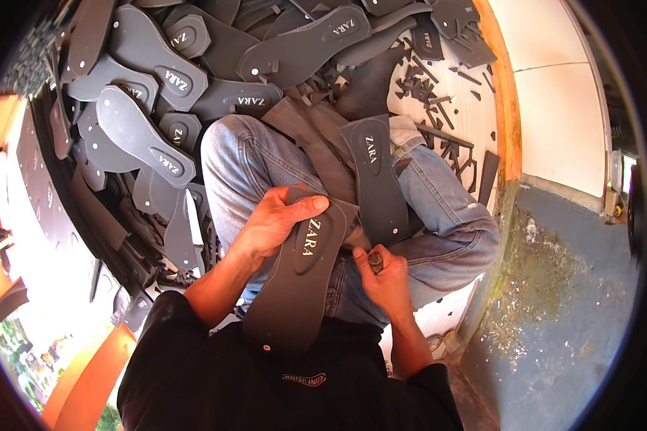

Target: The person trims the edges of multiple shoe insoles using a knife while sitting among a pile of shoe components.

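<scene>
fingers of the left hand pinch 1 dark sole by its narrow end, above the jeans; the right hand has its fingers curled round 1 brown handle. 1 more sole lies just beyond; both carry pale lettering.

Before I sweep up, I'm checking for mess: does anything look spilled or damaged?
Dark offcuts lie scattered loose, like spilled scrap, beyond the right leg; the grey floor at right looks stained, with uneven yellowish patches.
</scene>
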A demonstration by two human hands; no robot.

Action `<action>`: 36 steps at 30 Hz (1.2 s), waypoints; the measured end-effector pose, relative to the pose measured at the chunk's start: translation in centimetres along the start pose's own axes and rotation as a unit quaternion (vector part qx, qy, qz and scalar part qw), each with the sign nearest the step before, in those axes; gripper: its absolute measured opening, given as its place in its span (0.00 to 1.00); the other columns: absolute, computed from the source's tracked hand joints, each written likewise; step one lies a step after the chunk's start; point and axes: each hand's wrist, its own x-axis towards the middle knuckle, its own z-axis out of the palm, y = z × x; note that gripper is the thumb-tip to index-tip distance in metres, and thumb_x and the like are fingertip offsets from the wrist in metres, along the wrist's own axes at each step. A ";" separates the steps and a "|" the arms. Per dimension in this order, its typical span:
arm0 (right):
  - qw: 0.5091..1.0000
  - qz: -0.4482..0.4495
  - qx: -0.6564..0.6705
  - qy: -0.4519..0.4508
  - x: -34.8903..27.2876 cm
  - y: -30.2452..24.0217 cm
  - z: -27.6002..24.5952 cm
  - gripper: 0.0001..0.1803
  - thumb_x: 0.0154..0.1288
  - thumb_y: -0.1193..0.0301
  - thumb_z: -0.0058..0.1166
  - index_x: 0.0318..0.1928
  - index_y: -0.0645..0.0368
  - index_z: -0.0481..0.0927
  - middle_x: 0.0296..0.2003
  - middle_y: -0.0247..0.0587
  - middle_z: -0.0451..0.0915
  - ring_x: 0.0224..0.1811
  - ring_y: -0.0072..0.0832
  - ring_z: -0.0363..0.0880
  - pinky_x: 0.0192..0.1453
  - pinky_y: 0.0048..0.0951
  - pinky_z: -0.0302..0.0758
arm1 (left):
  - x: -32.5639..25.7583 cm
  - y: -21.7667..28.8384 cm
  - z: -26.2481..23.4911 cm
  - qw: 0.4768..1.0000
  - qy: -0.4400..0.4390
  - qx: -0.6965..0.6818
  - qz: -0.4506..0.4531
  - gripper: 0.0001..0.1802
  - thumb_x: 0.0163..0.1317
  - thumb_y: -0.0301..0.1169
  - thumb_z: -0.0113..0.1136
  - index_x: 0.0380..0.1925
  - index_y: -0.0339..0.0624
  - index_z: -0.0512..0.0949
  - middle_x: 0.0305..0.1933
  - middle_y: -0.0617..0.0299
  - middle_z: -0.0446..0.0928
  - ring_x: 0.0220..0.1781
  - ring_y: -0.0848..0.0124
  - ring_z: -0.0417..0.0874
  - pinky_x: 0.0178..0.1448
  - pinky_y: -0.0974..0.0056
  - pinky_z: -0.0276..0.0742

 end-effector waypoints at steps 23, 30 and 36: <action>0.929 0.118 0.333 -0.113 5.4 -2.5 -2.7 0.13 0.64 0.63 0.56 0.31 0.61 0.77 0.17 0.30 0.71 0.13 0.12 0.62 0.15 0.17 0.56 | 0.5 -2.2 1.9 0.995 -0.051 0.088 -0.002 0.22 0.65 0.45 0.55 0.44 0.34 0.77 0.36 0.63 0.81 0.36 0.79 0.79 0.41 0.71 0.75; 0.893 0.071 0.433 0.097 4.2 -4.3 -4.3 0.13 0.65 0.66 0.56 0.28 0.62 0.74 0.16 0.35 0.74 0.13 0.12 0.63 0.15 0.18 0.57 | 2.4 -4.2 5.4 0.984 -0.067 -0.020 0.163 0.10 0.63 0.37 0.58 0.31 0.41 0.76 0.20 0.65 0.74 0.20 0.79 0.74 0.23 0.75 0.70; 0.928 -0.002 0.359 0.101 1.5 -3.0 -2.0 0.18 0.66 0.63 0.55 0.23 0.60 0.70 0.16 0.33 0.73 0.14 0.14 0.63 0.17 0.18 0.58 | 2.6 -6.3 9.1 0.980 -0.006 -0.164 0.115 0.13 0.63 0.41 0.58 0.32 0.42 0.77 0.22 0.66 0.76 0.12 0.80 0.67 0.14 0.76 0.58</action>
